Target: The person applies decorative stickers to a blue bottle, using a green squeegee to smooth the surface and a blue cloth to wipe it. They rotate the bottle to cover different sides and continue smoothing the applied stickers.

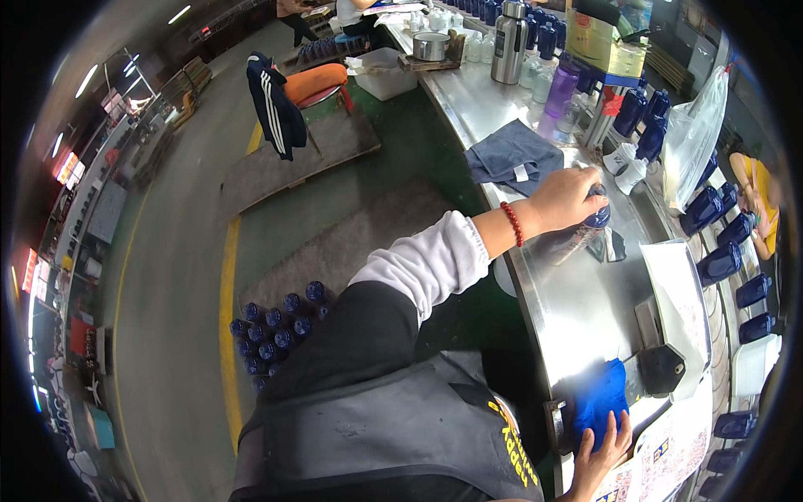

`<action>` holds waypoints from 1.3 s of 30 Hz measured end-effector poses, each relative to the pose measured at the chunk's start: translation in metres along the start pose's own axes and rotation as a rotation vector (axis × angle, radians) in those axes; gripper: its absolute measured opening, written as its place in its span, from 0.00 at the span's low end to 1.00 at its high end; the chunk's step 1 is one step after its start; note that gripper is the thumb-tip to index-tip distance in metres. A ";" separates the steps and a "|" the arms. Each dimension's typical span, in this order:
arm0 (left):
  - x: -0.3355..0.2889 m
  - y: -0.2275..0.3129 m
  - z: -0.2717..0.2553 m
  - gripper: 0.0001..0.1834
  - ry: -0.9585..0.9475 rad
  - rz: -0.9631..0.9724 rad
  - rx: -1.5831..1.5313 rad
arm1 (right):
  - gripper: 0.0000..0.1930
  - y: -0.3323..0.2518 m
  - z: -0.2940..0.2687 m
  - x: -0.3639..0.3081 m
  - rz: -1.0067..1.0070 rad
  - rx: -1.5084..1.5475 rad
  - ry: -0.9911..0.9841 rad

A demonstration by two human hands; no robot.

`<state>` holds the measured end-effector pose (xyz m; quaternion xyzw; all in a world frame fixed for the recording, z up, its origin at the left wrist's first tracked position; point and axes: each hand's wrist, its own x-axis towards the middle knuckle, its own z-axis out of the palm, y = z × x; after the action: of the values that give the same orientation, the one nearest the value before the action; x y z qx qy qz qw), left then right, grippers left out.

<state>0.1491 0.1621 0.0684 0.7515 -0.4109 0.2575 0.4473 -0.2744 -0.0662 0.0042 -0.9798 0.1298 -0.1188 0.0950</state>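
Observation:
My left arm, with a white cuff and a red bead bracelet, stretches across the metal table [544, 293]. My left hand [565, 199] is closed around the top of a bottle [596, 213]. Its dark blue glossy upper part shows below my fingers; the lower part looks clear but is blurred. A small dark grey cloth piece [617, 246] lies beside it. Near the table's front end, my right hand [606, 452] rests with fingers spread at the edge of a bright blue cloth [600, 397]. A folded grey-blue cloth [514, 155] lies beyond my left wrist.
A steel flask [508, 42] and a purple bottle [562, 88] stand farther back. Several dark blue bottles [719, 263] line the right side, where another person [761, 201] works. Several blue bottles [283, 338] stand low at left. A black block [661, 368] sits by the blue cloth.

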 end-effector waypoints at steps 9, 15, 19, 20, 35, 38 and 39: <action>-0.008 0.025 -0.006 0.19 0.134 0.047 0.089 | 0.34 -0.008 -0.019 -0.014 -0.152 -0.101 0.016; -0.054 0.087 0.016 0.19 0.039 0.274 -0.043 | 0.29 -0.006 -0.016 -0.017 -0.153 -0.076 0.051; -0.109 0.132 0.048 0.18 -0.483 0.278 -0.223 | 0.22 -0.005 -0.013 -0.021 -0.108 -0.110 0.040; -0.124 0.142 0.053 0.18 -0.726 0.157 -0.285 | 0.21 -0.004 -0.011 -0.022 -0.094 -0.128 0.042; -0.177 0.178 0.096 0.23 -0.589 0.100 -0.415 | 0.17 0.023 -0.001 -0.009 0.167 0.338 0.246; -0.172 0.179 0.094 0.20 -0.581 0.072 -0.424 | 0.16 0.031 -0.007 -0.005 0.169 0.321 0.286; -0.168 0.177 0.094 0.18 -0.597 0.071 -0.428 | 0.16 0.035 -0.007 -0.003 0.149 0.289 0.290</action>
<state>-0.0887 0.0981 -0.0207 0.6682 -0.5935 -0.0495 0.4458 -0.2872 -0.0992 0.0030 -0.9163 0.1958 -0.2686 0.2232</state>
